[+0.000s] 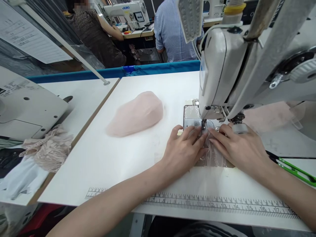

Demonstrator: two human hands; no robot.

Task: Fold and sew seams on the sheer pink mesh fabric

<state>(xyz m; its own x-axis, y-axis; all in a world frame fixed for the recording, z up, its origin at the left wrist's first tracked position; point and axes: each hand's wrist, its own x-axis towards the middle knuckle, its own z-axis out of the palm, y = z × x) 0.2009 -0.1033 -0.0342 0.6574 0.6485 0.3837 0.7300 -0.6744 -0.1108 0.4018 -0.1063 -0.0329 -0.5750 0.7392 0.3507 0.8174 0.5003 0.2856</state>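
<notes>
Left hand [186, 144] and right hand [238, 144] partly open, fingers bent over sheer cloth [212, 156] beside the needle [203, 124] of the sewing machine [217, 72], pinch or press cannot be told, pink cloth [138, 113] on white bench [98, 168], left of machine.

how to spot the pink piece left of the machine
Find the big sewing machine at right, then the white tabletop to its left. The pink piece lies there, left of the left hand, unlike the similar piece beyond the right hand.
</notes>
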